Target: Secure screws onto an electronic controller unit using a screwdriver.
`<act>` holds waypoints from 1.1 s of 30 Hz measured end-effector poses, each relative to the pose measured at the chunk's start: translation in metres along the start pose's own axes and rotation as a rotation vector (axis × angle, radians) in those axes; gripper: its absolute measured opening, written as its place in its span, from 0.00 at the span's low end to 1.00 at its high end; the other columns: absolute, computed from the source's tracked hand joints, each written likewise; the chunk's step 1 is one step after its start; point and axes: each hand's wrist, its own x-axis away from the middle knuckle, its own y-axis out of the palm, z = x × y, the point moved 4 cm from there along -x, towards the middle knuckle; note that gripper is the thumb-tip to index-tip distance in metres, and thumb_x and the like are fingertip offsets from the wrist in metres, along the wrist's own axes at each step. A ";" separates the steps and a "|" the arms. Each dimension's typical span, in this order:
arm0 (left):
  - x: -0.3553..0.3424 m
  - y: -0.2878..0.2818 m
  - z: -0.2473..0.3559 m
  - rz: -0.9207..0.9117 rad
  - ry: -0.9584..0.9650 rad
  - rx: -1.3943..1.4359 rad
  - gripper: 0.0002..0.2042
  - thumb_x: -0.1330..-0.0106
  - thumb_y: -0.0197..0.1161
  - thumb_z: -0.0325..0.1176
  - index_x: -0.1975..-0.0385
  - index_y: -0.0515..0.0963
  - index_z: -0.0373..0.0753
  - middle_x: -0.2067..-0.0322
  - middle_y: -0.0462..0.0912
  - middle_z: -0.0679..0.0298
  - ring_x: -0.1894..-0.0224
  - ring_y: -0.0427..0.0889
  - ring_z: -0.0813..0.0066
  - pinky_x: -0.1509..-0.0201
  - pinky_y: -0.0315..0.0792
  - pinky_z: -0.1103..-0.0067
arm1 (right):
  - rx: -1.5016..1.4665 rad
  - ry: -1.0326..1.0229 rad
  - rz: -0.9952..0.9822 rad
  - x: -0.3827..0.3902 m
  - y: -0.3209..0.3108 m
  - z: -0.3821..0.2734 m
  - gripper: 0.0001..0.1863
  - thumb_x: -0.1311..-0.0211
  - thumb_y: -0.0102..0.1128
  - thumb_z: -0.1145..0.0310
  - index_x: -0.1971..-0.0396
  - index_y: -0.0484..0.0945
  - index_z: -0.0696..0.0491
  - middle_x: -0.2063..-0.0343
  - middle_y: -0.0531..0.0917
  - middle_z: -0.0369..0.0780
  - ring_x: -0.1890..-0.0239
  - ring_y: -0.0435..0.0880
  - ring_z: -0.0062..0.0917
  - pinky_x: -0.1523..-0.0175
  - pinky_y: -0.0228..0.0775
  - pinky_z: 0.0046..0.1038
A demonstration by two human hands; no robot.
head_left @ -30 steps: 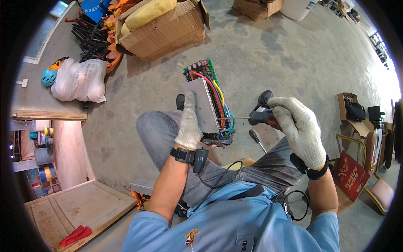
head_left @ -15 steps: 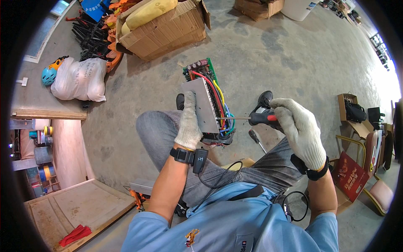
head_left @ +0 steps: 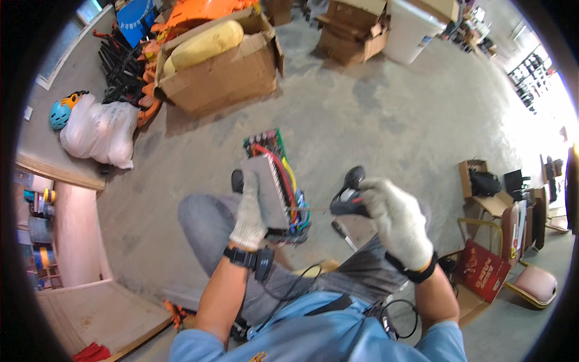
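My gloved left hand (head_left: 247,211) grips an electronic circuit unit (head_left: 269,193) by its flat grey metal cover, fingers mostly hidden. Green board shows at the far end, and red, yellow, blue and green wires run along the right side. In my gloved right hand (head_left: 396,224) is a screwdriver (head_left: 348,207) with a black and red handle. Its thin shaft lies level, pointing left at the unit's wired side; the picture is blurred, so I cannot tell whether the tip touches. A second screwdriver (head_left: 341,231) lies on the floor between my legs.
Ahead on the left stands an open cardboard box (head_left: 223,84) with a yellow roll-shaped thing. White plastic bags (head_left: 99,133) and a blue helmet (head_left: 60,114) lie further left. A smaller box (head_left: 350,39) and white bin (head_left: 410,36) stand far ahead. Chairs (head_left: 534,285) are at right.
The whole view has shifted, so the far boxes show more fully. Both hands keep their holds on the circuit unit and the screwdriver, with the shaft still pointing at the wired side.
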 end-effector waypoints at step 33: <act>-0.004 -0.012 -0.001 0.126 0.123 -0.124 0.36 0.26 0.53 0.71 0.34 0.76 0.45 0.48 0.85 0.62 0.50 0.86 0.66 0.46 0.85 0.68 | -0.025 0.142 -0.171 -0.002 0.008 0.005 0.21 0.24 0.59 0.56 0.40 0.75 0.54 0.52 0.85 0.52 0.49 0.87 0.49 0.45 0.80 0.42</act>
